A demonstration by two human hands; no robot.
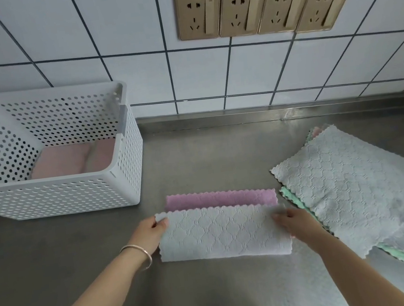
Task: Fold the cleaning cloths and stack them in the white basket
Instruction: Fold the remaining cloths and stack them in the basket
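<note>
Head view: both hands, left hand (152, 233) and right hand (294, 220), pinch the half-folded cloth (222, 233) by its 2 top corners; bare tabletop (196, 158) lies above.

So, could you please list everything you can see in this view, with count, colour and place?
white basket: one, perforated plastic, back left of the counter.
folded cloths: at least two, pink, inside the basket.
cloth being folded: one, grey on one face and pink on the other, front centre, folded over with a pink strip showing along its far edge.
unfolded cloths: one pile, grey on top with green and pink edges beneath, right of the counter; count unclear.
steel counter: one, grey metal.
wall sockets: four, gold, in a row on the white tiled wall.
bracelet: one, silver, left wrist.
left hand: pinching the cloth's left end.
right hand: holding the cloth's right end.
</note>
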